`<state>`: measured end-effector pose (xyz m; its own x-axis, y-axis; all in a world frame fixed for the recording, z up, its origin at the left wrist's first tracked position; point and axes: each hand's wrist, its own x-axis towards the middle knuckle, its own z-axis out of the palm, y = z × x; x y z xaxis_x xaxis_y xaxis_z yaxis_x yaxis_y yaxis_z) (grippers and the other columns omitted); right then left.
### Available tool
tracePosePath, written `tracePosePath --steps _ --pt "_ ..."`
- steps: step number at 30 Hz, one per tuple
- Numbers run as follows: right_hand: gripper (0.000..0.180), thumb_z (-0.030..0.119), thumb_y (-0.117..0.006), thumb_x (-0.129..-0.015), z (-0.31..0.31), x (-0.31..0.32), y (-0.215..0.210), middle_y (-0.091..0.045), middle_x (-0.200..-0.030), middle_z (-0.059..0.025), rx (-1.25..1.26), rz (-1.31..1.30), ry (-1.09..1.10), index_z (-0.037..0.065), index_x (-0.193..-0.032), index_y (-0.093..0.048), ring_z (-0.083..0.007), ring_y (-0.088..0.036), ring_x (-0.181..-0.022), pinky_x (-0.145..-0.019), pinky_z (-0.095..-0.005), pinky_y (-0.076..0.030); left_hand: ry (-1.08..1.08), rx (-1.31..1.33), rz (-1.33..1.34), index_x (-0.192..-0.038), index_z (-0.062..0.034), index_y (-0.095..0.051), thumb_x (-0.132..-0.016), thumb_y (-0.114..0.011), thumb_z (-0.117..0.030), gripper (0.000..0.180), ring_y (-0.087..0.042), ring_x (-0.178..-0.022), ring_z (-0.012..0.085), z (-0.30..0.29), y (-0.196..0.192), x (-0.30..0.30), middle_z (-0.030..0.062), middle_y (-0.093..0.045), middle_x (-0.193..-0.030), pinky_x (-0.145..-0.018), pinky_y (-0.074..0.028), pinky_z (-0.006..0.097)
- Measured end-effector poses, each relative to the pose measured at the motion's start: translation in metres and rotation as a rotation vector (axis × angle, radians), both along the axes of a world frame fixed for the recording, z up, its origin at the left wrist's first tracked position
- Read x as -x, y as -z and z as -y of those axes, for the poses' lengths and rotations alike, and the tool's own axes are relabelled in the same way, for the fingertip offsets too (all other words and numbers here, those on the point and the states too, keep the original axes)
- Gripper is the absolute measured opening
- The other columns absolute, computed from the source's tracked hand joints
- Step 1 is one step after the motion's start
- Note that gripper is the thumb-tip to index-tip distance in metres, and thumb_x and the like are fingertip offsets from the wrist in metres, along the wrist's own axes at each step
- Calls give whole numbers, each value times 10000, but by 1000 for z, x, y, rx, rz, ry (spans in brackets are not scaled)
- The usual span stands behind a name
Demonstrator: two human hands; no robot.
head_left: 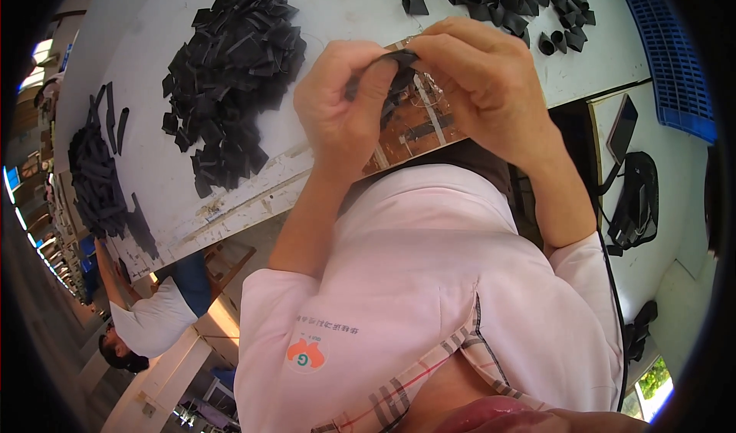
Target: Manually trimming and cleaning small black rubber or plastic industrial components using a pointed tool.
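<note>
Between my two hands is a small black fabric piece (400, 57), bent over and partly hidden by my fingers. My left hand (343, 100) is closed on its left part, the thumb lying along it. The right end is pinched by the fingertips of my right hand (487, 88). Below the hands lies a worn brown board (422, 134) at the table's near edge. To the left spreads a big heap of flat black fabric pieces (238, 57). Beyond my right hand is a pile of black pieces curled into cone-like shapes (491, 0).
The white table (268, 134) has a worn near edge. At its far left lies a stack of black strips (96, 176), near a co-worker in a white shirt (165, 314). A blue plastic crate (663, 50) stands at the right, above a phone-like dark slab (622, 129) and a black mesh pouch (636, 199).
</note>
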<state>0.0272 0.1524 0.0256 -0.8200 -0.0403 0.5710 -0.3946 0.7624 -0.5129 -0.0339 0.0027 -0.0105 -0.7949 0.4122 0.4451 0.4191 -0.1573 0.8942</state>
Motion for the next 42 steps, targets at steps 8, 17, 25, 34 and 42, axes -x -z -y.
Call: tracePosePath --steps 8,17,25,34,42 --pt "228 206 -540 -864 -30 -2 30 -597 -705 -10 829 329 259 13 -954 -619 -38 -485 -595 -524 -166 -385 -185 859 -383 -958 -17 -559 -711 -622 -80 263 -579 -791 266 14 74 16 150 -578 -848 -675 -461 326" --pt "131 76 -539 -820 10 -31 44 -613 -695 -107 648 709 101 -43 -837 -593 -160 -604 -588 -545 -260 -474 -211 971 -397 -778 -11 -586 -700 -583 -57 92 -568 -658 304 12 82 23 138 -569 -696 -589 -449 384" --pt "77 37 -587 -777 31 -35 45 -576 -709 -93 408 279 115 -7 -841 -583 -193 -582 -580 -509 -266 -455 134 159 746 -854 31 -599 -749 -653 -68 154 -591 -627 115 23 27 -4 78 -623 -758 -540 -466 210" --pt "131 4 -630 -729 36 -37 34 -537 -717 -75 488 180 114 -5 -849 -578 -192 -570 -583 -503 -269 -446 245 59 758 -894 53 -586 -817 -565 -34 118 -595 -649 128 20 2 -25 104 -621 -772 -562 -484 213" --pt "148 38 -653 -716 33 -41 37 -532 -702 -65 575 265 101 -1 -842 -586 -156 -522 -534 -480 -261 -417 181 163 558 -838 38 -557 -823 -547 -38 78 -566 -614 103 16 -4 -34 57 -598 -692 -559 -465 204"
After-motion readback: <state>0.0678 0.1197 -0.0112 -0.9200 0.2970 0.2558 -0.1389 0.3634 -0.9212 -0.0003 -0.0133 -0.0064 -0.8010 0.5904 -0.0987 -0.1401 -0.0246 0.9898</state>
